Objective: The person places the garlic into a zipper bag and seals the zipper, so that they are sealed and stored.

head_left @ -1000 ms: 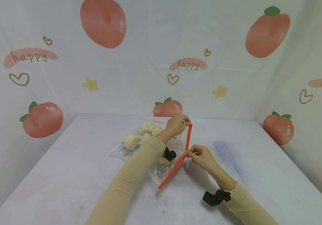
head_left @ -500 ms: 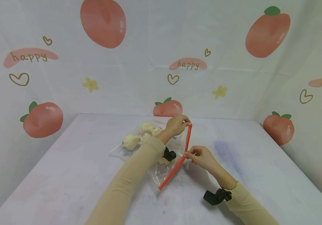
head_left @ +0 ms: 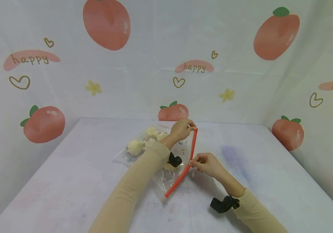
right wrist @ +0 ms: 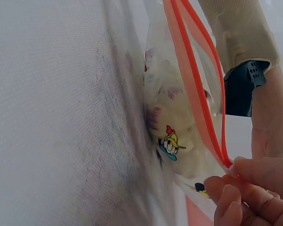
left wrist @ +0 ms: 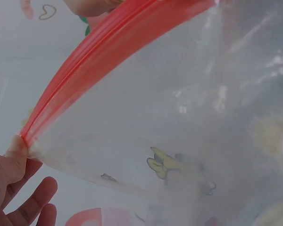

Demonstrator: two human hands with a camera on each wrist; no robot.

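Note:
A clear zip-lock bag (head_left: 166, 178) with a red zip strip (head_left: 181, 178) and cartoon prints lies toward the table's middle. Several pale cream, rounded things (head_left: 135, 147) with purple-tinged edges are inside it. My left hand (head_left: 181, 129) pinches the strip's far end, thumb and finger at the corner in the left wrist view. Partway along the strip, my right hand (head_left: 208, 165) pinches it between thumb and index finger. From there toward the near end, the right wrist view shows the two red edges (right wrist: 198, 94) standing apart. My left forearm covers part of the bag.
The white table (head_left: 67, 181) has faint stains and a bluish smudge (head_left: 236, 161) at the right. Behind it hangs a white cloth (head_left: 143, 81) printed with red fruit. Black cameras (head_left: 224, 204) sit on both wrists.
My right hand has slid slightly along the red strip toward its near end. My left hand keeps its pinch at the far corner, nearly still.

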